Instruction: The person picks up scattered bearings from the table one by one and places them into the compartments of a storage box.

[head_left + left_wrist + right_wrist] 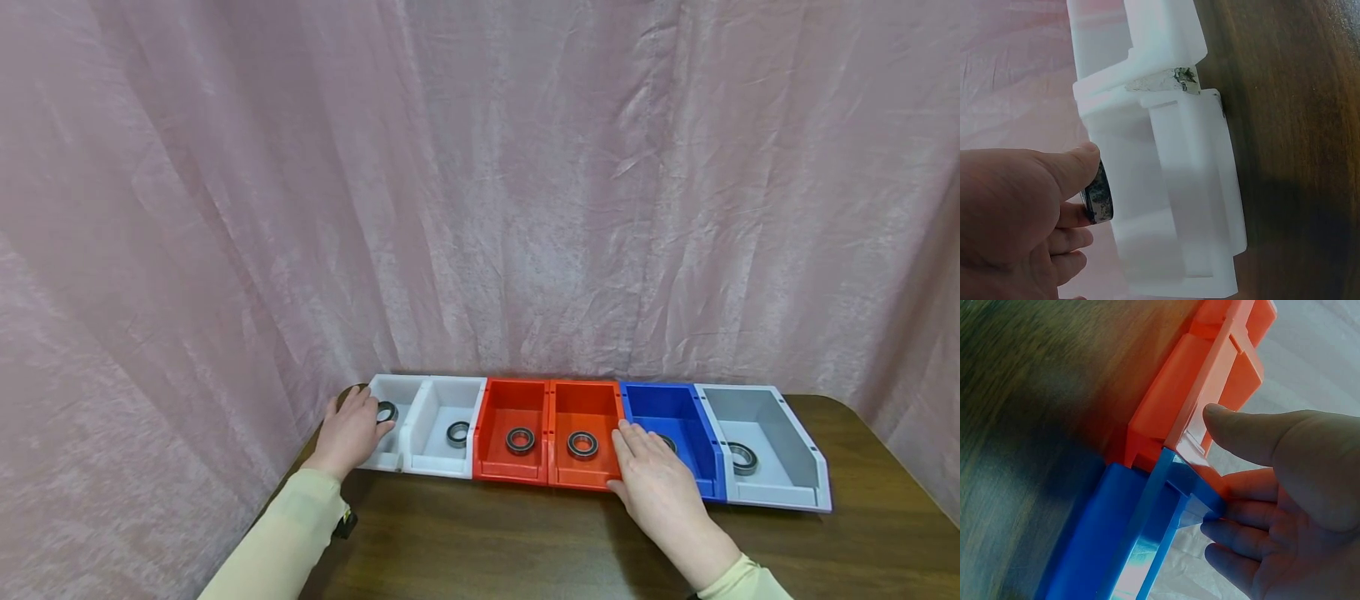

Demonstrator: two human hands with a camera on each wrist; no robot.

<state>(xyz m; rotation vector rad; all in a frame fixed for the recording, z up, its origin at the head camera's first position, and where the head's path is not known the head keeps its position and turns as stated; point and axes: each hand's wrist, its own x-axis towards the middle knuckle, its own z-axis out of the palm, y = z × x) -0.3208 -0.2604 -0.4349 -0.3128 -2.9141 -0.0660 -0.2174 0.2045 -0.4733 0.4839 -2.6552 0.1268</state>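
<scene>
My left hand (350, 433) pinches a ball bearing (1099, 199) between thumb and forefinger, at the leftmost white bin (1138, 181). The bearing stands on edge in the left wrist view, a dark ring with a worn side. My right hand (660, 479) is over the divide between the orange bin (587, 402) and the blue bin (660, 404). Its fingers are extended, thumb apart, nothing between them. A bearing (572, 445) lies flat in the orange bin, left of the fingers. Another bearing (670, 442) in the blue bin is partly hidden by the right hand.
Side by side with these bins stand a second white bin (450, 396), a red bin (517, 400) and a grey bin (783, 454), each with one bearing inside. They form a row on a brown wooden table (480, 542). A pink curtain (525, 208) hangs behind.
</scene>
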